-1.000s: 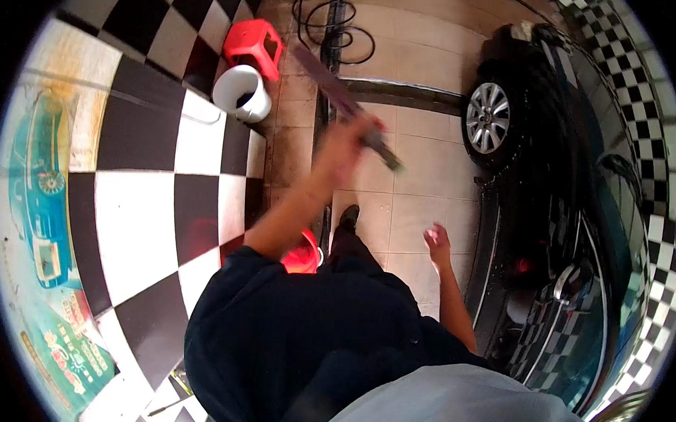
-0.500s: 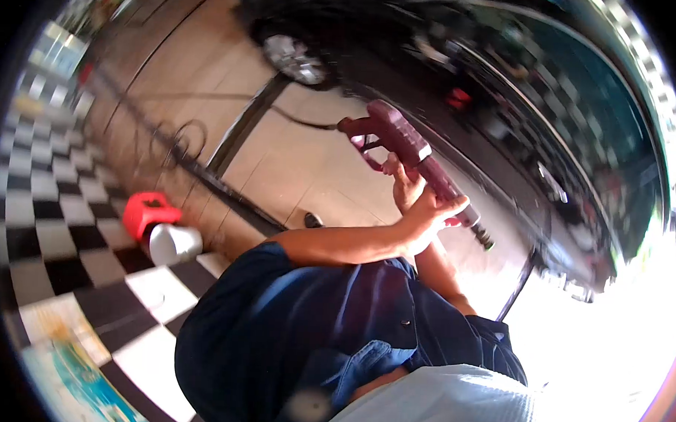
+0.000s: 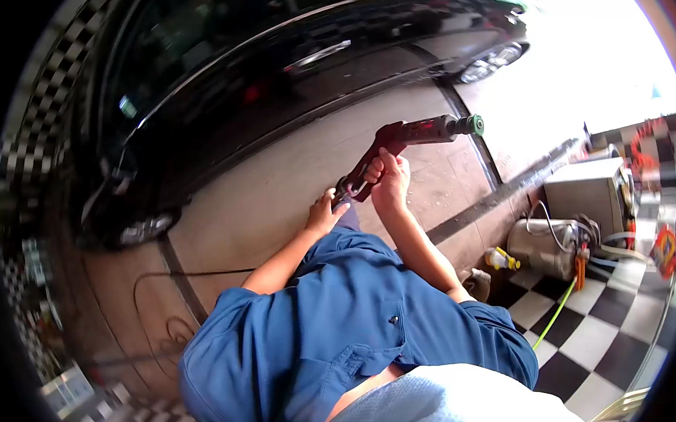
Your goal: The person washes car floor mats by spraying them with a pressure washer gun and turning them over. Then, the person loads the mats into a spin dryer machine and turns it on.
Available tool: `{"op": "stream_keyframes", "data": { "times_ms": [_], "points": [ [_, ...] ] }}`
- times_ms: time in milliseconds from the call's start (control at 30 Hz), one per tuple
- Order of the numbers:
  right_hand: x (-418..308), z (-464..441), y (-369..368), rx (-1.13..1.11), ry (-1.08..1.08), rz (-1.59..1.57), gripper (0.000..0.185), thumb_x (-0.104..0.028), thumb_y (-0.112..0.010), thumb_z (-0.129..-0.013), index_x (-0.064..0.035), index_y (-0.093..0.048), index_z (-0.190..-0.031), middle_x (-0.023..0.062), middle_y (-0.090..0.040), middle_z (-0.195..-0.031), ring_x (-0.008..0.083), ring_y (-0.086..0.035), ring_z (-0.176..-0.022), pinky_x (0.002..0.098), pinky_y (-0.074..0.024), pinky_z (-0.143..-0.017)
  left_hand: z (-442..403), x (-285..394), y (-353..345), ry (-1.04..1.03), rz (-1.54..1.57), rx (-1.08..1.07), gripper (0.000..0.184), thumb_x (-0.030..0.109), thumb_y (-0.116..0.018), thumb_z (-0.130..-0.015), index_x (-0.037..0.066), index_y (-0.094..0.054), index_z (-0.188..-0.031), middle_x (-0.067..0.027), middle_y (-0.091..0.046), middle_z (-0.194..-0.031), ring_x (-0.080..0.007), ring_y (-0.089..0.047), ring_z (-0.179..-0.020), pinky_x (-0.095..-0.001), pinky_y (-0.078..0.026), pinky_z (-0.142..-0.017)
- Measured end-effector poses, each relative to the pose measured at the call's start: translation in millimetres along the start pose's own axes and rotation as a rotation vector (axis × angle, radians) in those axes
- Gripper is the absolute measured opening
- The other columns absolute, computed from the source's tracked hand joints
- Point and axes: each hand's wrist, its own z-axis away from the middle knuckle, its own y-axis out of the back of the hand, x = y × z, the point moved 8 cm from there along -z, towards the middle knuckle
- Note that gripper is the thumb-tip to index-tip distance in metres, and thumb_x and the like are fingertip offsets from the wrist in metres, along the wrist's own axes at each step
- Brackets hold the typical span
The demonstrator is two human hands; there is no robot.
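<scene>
A dark red pressure washer gun (image 3: 424, 131) is held out in front of my body, its black nozzle end with a green ring pointing right. Around its grip, my right hand (image 3: 390, 181) is closed. My left hand (image 3: 325, 212) is closed at the lower end of the grip, where the hose joins. A thin dark hose (image 3: 209, 272) trails left across the floor and lies in loops.
A black car (image 3: 283, 75) stands right in front. At the right are a metal tank (image 3: 541, 246), a white cabinet (image 3: 586, 182), a yellow-capped bottle (image 3: 501, 258) and a green hose (image 3: 556, 315) on checkered tiles (image 3: 598, 343). Dark strips (image 3: 176, 276) cross the floor.
My view has swung right. The gun has turned from pointing down-right to pointing right. My left hand has moved from the barrel to the grip's lower end; my right hand is round the grip.
</scene>
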Motion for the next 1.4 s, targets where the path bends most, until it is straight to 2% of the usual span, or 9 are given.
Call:
{"op": "stream_keyframes", "data": {
  "times_ms": [133,267,533,633,833,1033,1133,1200,1400],
  "points": [
    [-104.7,-39.1,22.4,0.094,0.137,0.014,0.021,-0.009,-0.058,-0.086,-0.0097,-0.040,-0.075,-0.0003,-0.039,-0.058,0.0092,-0.037,-0.047,0.0239,-0.0306,-0.042,-93.7,85.1,-49.3,-0.109,0.221,0.005,0.041,0.038,-0.058,-0.087,0.004,-0.049,-0.107,-0.0188,-0.059,-0.094,-0.0370,-0.058,-0.087,-0.0451,-0.045,-0.075],
    [-194.6,-101.3,50.0,0.108,0.257,-0.007,0.022,-0.010,-0.060,-0.086,-0.0097,-0.038,-0.081,0.0005,-0.040,-0.061,0.0097,-0.039,-0.050,0.0242,-0.0325,-0.045,-204.1,124.5,-109.4,-0.180,0.199,-0.018,0.029,0.031,-0.058,-0.088,0.005,-0.052,-0.097,-0.0175,-0.060,-0.086,-0.0375,-0.058,-0.081,-0.0431,-0.047,-0.069],
    [-387.1,-188.1,139.0,0.288,0.354,-0.120,0.023,-0.011,-0.057,-0.087,-0.0131,-0.038,-0.075,-0.0037,-0.031,-0.058,0.0068,-0.029,-0.049,0.0234,-0.0262,-0.045,-363.0,299.1,-204.5,-0.295,0.022,-0.290,0.027,0.021,-0.061,-0.082,0.006,-0.047,-0.099,-0.0214,-0.060,-0.086,-0.0438,-0.057,-0.083,-0.0512,-0.044,-0.069],
    [-445.8,-230.6,195.3,0.373,0.370,-0.184,0.023,-0.010,-0.057,-0.087,-0.0123,-0.038,-0.074,-0.0031,-0.032,-0.059,0.0075,-0.032,-0.049,0.0236,-0.0284,-0.046,-414.4,342.7,-259.0,-0.280,-0.051,-0.349,0.028,0.025,-0.062,-0.082,0.005,-0.050,-0.098,-0.0231,-0.061,-0.082,-0.0437,-0.058,-0.081,-0.0498,-0.045,-0.067],
    [-570.2,-320.1,299.7,0.367,0.398,-0.265,0.013,-0.005,-0.060,-0.084,-0.0083,-0.047,-0.086,-0.0010,-0.044,-0.066,0.0091,-0.043,-0.056,0.0246,-0.0394,-0.050,-513.0,435.9,-393.6,-0.249,-0.173,-0.341,0.045,0.049,-0.064,-0.077,0.008,-0.053,-0.093,-0.0214,-0.062,-0.074,-0.0437,-0.060,-0.076,-0.0500,-0.046,-0.065],
    [-768.2,-381.0,315.5,0.237,0.373,-0.268,0.021,-0.004,-0.058,-0.085,-0.0075,-0.042,-0.097,0.0021,-0.049,-0.073,0.0116,-0.049,-0.064,0.0276,-0.0450,-0.058,-594.5,614.0,-462.9,-0.245,-0.115,-0.263,0.050,0.051,-0.060,-0.078,0.008,-0.048,-0.102,-0.0238,-0.062,-0.078,-0.0457,-0.059,-0.077,-0.0527,-0.044,-0.066],
    [-853.6,-419.5,327.4,0.226,0.351,-0.230,0.020,-0.004,-0.059,-0.084,-0.0072,-0.043,-0.095,0.0030,-0.050,-0.074,0.0121,-0.049,-0.066,0.0283,-0.0452,-0.060,-641.9,676.2,-510.6,-0.218,-0.058,-0.257,0.065,0.062,-0.057,-0.075,0.006,-0.045,-0.106,-0.0223,-0.062,-0.080,-0.0441,-0.059,-0.078,-0.0516,-0.044,-0.067],
    [-887.4,-458.7,348.2,0.233,0.339,-0.187,0.018,-0.004,-0.059,-0.083,-0.0068,-0.044,-0.093,0.0031,-0.050,-0.074,0.0122,-0.049,-0.066,0.0285,-0.0451,-0.061,-675.5,693.1,-549.7,-0.232,0.007,-0.211,0.073,0.068,-0.055,-0.073,0.004,-0.045,-0.106,-0.0220,-0.062,-0.079,-0.0443,-0.058,-0.078,-0.0518,-0.043,-0.067],
    [-1012.6,-603.8,412.7,0.255,0.284,-0.048,0.019,-0.002,-0.061,-0.081,-0.0040,-0.046,-0.093,0.0058,-0.053,-0.075,0.0141,-0.052,-0.067,0.0305,-0.0476,-0.064,-814.4,740.9,-681.1,-0.128,0.003,-0.192,0.068,0.067,-0.057,-0.072,0.005,-0.047,-0.098,-0.0227,-0.062,-0.079,-0.0456,-0.058,-0.077,-0.0524,-0.044,-0.068]
  ]
}}
